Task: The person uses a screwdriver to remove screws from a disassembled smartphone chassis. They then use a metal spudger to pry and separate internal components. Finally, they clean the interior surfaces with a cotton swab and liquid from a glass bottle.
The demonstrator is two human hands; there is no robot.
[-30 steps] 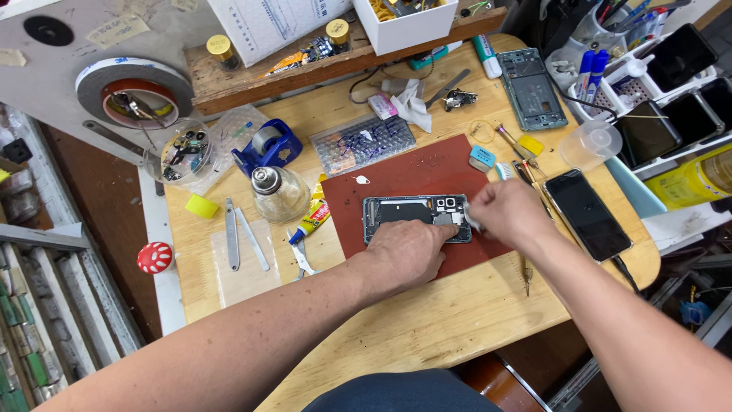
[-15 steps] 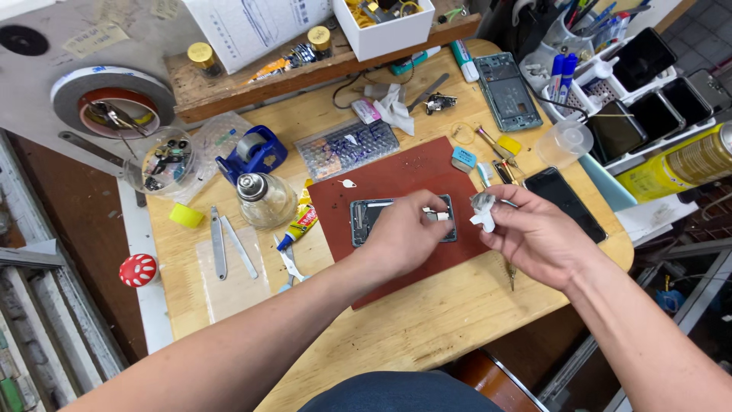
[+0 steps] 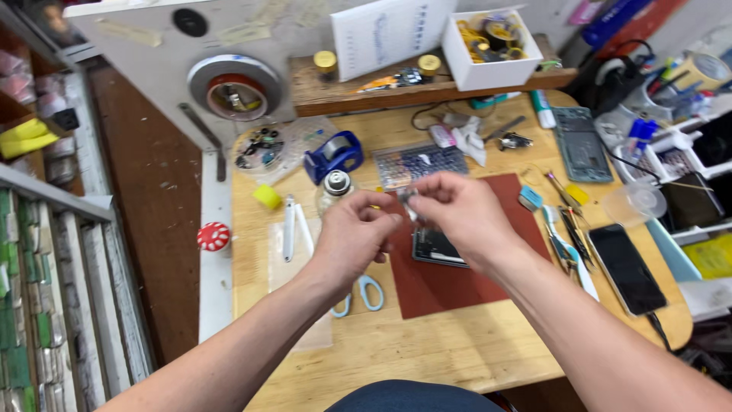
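A small, pale, thin part point(image 3: 409, 200), too small and blurred to name, is lifted above the workbench and held between both hands, over the top-left corner of the dark red work mat point(image 3: 457, 286); raised like this it sits close under the eyes, which suits fine handling. The right hand point(image 3: 465, 214) curls over it with fingertips drawn together, pinching it from above, and the left hand point(image 3: 352, 235) meets it from the other side, thumb and forefinger closed toward the same spot, though whether they grip the part itself I cannot tell. Directly below, partly hidden by the right hand, an opened phone body point(image 3: 438, 248) lies flat on the mat, which keeps it from sliding on the wood. Blue-handled scissors point(image 3: 362, 294) lie at the mat's left edge, and tweezers point(image 3: 290, 229) rest on a clear sheet further left, both within easy reach. A glass bottle point(image 3: 335, 189) and a blue tape dispenser point(image 3: 334, 155) stand behind the hands. Along the mat's right edge small hand tools point(image 3: 568, 229) are lined up, and a dark smartphone point(image 3: 627, 267) lies screen-up near the bench's right edge, set aside from the working area.
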